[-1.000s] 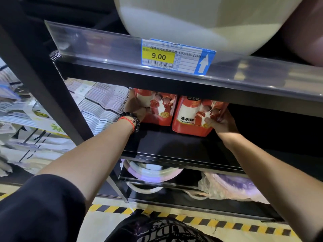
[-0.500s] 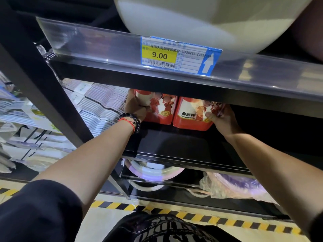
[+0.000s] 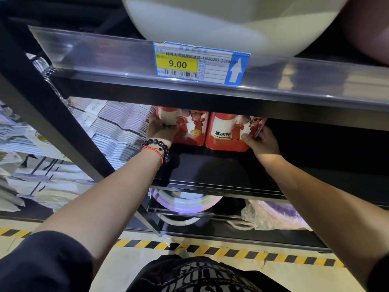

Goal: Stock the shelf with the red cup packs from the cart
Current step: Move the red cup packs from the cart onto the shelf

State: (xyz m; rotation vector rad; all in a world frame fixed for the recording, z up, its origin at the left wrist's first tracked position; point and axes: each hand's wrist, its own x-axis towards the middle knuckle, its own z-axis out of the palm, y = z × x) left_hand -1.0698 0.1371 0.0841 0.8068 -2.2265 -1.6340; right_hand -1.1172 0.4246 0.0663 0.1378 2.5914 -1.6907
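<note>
Two red cup packs stand side by side deep on the black middle shelf (image 3: 202,169), under the upper shelf's edge. My left hand (image 3: 160,131), with a bead bracelet and red string at the wrist, grips the left side of the left red cup pack (image 3: 193,127). My right hand (image 3: 261,140) pinches the right edge of the right red cup pack (image 3: 225,133), thumb on its front. Their tops are hidden by the upper shelf. The cart is not in view.
A clear price rail with a 9.00 tag (image 3: 200,63) fronts the upper shelf, under a large white basin (image 3: 221,20). Packs of white hangers (image 3: 117,127) fill the left bay. Basins (image 3: 185,202) and a plastic bag (image 3: 273,216) sit on lower shelves. Yellow-black floor tape (image 3: 231,251) runs below.
Both packs have slid further back on the shelf, and the right pack now stands more upright. Both hands reached deeper with them.
</note>
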